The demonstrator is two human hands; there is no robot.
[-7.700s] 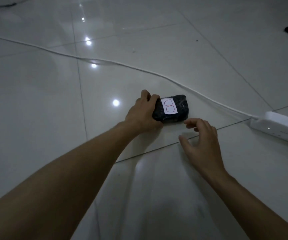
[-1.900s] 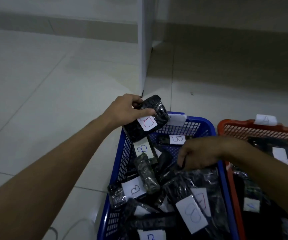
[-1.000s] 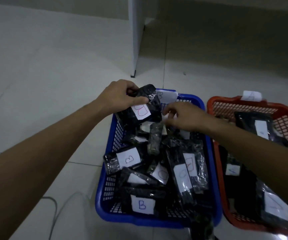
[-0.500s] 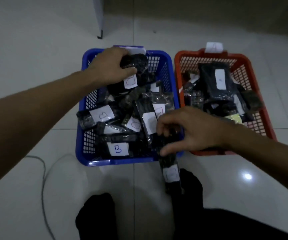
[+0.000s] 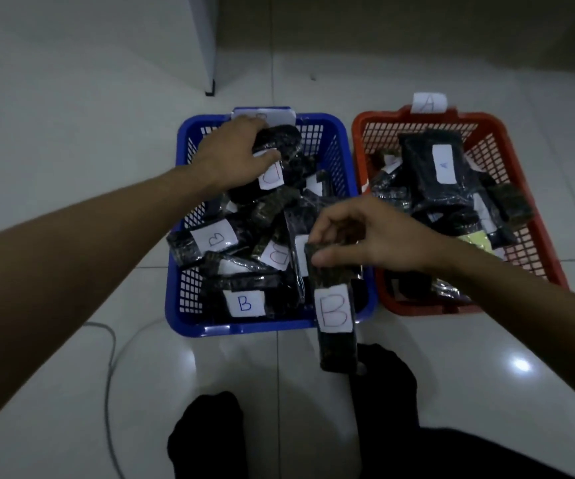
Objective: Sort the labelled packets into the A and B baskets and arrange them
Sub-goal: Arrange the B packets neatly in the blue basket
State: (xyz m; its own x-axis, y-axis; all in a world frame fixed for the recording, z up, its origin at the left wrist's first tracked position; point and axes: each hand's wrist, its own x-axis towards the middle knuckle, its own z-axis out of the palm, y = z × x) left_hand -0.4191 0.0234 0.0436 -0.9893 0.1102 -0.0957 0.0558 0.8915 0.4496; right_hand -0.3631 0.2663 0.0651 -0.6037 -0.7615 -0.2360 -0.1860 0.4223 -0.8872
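At the frame's centre, our right hand [image 5: 365,236] pinched a long B-labelled packet [image 5: 334,305] by its top end, hanging over the blue basket [image 5: 265,328] rim. Upper left, our left hand [image 5: 237,153] gripped another B packet [image 5: 275,146] inside it. Both looked light, soft and slippery, best held mid-body.

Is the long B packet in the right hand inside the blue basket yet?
Not yet: right hand holds the packet hanging over the blue basket's near rim.

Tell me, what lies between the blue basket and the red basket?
Only a narrow strip of bare floor separates the blue basket from the red basket, per the head view.
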